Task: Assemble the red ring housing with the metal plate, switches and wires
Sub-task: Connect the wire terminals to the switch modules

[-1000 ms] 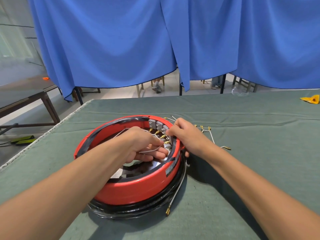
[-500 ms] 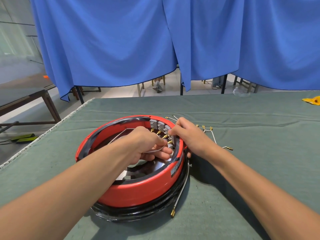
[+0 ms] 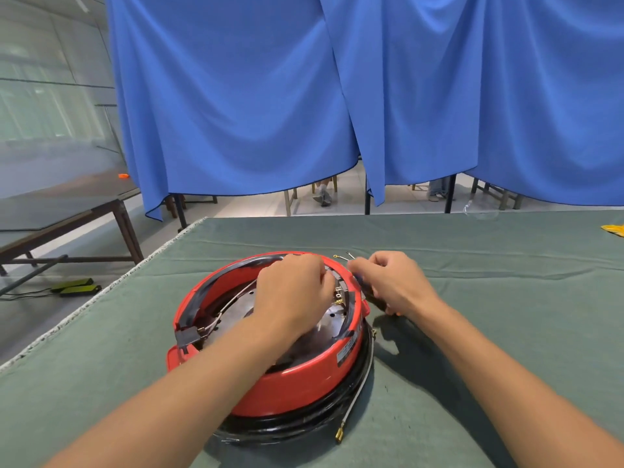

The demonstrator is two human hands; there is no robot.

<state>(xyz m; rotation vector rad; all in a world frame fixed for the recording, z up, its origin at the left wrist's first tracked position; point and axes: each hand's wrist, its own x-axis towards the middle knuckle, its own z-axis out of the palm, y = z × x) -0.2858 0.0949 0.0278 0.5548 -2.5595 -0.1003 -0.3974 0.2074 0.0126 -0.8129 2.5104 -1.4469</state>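
Note:
The red ring housing (image 3: 304, 380) sits on the green table cloth, on top of a black cable coil (image 3: 287, 427). Inside it lies the metal plate (image 3: 236, 312). My left hand (image 3: 293, 292) reaches into the ring at its far right side with curled fingers; a white wire (image 3: 233, 302) runs from under it to a black block (image 3: 187, 334) on the left rim. It covers most of the switches; only brass terminals (image 3: 338, 297) show. My right hand (image 3: 391, 282) is just outside the rim, its fingertips pinching the end of a loose wire (image 3: 341, 257).
A white wire with a brass end (image 3: 338, 435) trails out from under the housing at the front right. A yellow object (image 3: 614, 229) lies at the table's far right edge. Blue curtains (image 3: 371, 96) hang behind the table. The table's left edge (image 3: 101, 295) runs diagonally.
My left hand has moved toward the far right inner rim, covering the switches. My right hand has drawn back from the switches to outside the rim. The view has tilted up.

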